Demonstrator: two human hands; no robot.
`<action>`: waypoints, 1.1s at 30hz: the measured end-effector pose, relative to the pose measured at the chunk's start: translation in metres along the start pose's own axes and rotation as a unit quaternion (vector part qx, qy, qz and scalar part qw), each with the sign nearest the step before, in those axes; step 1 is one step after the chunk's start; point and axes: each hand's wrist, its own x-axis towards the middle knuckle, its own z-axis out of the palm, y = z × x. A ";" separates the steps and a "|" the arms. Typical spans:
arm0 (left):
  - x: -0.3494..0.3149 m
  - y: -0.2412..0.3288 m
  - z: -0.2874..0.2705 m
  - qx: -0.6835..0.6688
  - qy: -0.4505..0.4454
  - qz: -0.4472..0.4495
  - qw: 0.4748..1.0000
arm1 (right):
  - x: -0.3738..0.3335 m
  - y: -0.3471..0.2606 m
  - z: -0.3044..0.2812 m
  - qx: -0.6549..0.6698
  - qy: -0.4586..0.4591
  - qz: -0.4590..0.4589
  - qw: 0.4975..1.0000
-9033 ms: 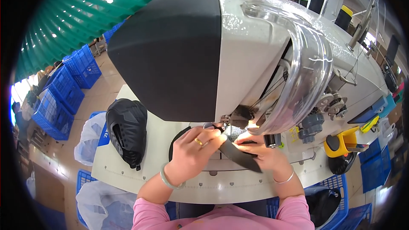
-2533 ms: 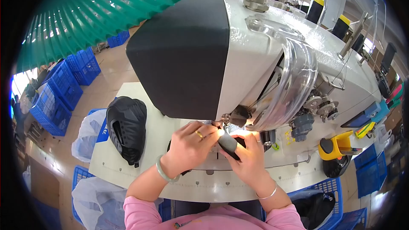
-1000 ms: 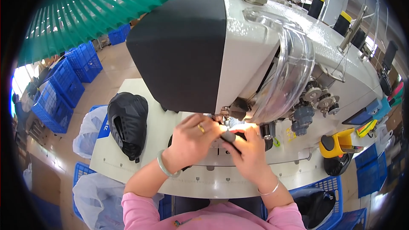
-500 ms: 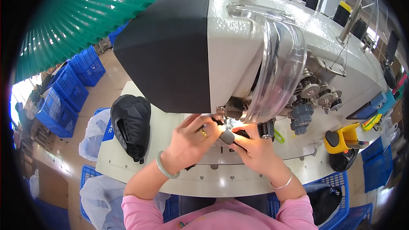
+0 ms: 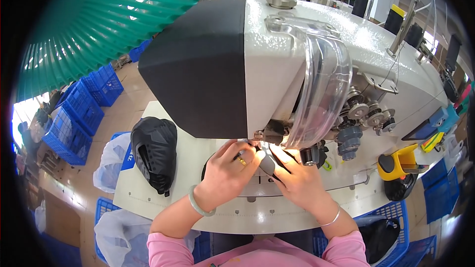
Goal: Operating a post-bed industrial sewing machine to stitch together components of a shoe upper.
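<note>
Under the head of a white and black sewing machine [image 5: 274, 84], both my hands work on a dark grey and black shoe upper [image 5: 267, 164]. My left hand [image 5: 228, 170] is closed, its thumb and fingertips pinching the upper's left side by the lit needle area. My right hand [image 5: 300, 180] grips the other side, thumb below and index finger stretched toward the needle. The machine head and my fingers hide much of the piece. A finished-looking black shoe upper [image 5: 154, 154] lies on the table to the left of my left hand.
A clear plastic guard [image 5: 324, 89] bulges above my right hand. On the pale table [image 5: 198, 217] at right sits a yellow and black tape dispenser [image 5: 397, 163]. Blue crates [image 5: 67, 136] stand at left; a crate [image 5: 396, 212] with black pieces is at lower right. A green ribbed hose-like cover overhangs upper left.
The view has shifted slightly, so the machine sits a little lower in it. My right fingers have straightened toward the needle, and the grey part of the upper has turned between my hands.
</note>
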 end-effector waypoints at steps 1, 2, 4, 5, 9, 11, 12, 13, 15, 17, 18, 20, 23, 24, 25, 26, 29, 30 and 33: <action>-0.001 0.001 -0.001 0.001 -0.006 -0.008 1.000 | 0.004 -0.004 0.002 0.007 0.027 -0.004 1.000; -0.001 0.002 -0.002 0.003 -0.006 -0.009 1.000 | 0.005 -0.006 0.003 0.014 0.055 -0.009 0.998; 0.000 0.004 -0.002 0.022 -0.019 -0.006 1.000 | 0.000 -0.005 0.004 0.026 0.040 0.003 0.999; -0.001 0.007 -0.001 0.020 -0.015 -0.006 1.000 | -0.003 -0.004 0.004 0.042 0.025 0.016 0.999; -0.008 0.007 0.004 -0.017 0.020 -0.037 0.999 | -0.002 -0.007 0.007 0.059 0.068 0.006 0.996; -0.010 0.004 0.007 -0.035 0.047 -0.042 0.997 | -0.003 -0.008 0.007 0.036 0.056 0.010 0.998; -0.008 0.002 0.008 -0.097 0.043 -0.130 0.986 | -0.003 -0.008 0.007 0.037 0.055 0.010 0.998; -0.008 0.002 0.008 -0.158 0.038 -0.216 0.963 | -0.001 -0.008 0.006 0.029 0.063 0.006 0.998; -0.007 0.007 0.008 -0.123 0.048 -0.184 0.974 | -0.001 -0.009 0.006 0.022 0.072 0.002 0.997; -0.007 0.013 0.010 -0.061 0.067 -0.128 0.988 | -0.004 -0.010 0.008 0.012 0.066 0.009 0.998; -0.009 0.013 0.010 -0.059 0.067 -0.129 0.988 | -0.004 -0.011 0.008 0.014 0.067 0.008 0.998; -0.011 0.013 0.010 -0.017 0.069 -0.083 0.994 | -0.003 -0.014 0.007 0.002 0.068 0.020 0.997; -0.011 0.016 0.010 -0.017 0.056 -0.080 0.995 | -0.002 -0.015 0.006 -0.010 0.075 0.020 0.997; -0.011 0.015 0.009 -0.017 0.056 -0.080 0.995 | -0.002 -0.016 0.007 -0.009 0.075 0.020 0.997; -0.012 0.015 0.009 -0.017 0.053 -0.077 0.995 | -0.002 -0.016 0.007 -0.008 0.074 0.023 0.997; -0.012 0.015 0.009 -0.017 0.049 -0.074 0.996 | -0.001 -0.017 0.008 -0.006 0.073 0.026 0.997; -0.011 0.014 0.008 -0.016 0.038 -0.066 0.997 | -0.003 -0.018 0.012 -0.021 0.075 0.029 0.997; -0.010 0.015 0.007 -0.015 0.038 -0.065 0.997 | -0.002 -0.019 0.014 -0.021 0.076 0.029 0.996; -0.008 0.018 0.007 -0.020 0.039 -0.092 0.995 | 0.001 -0.025 0.017 -0.060 0.104 0.034 0.992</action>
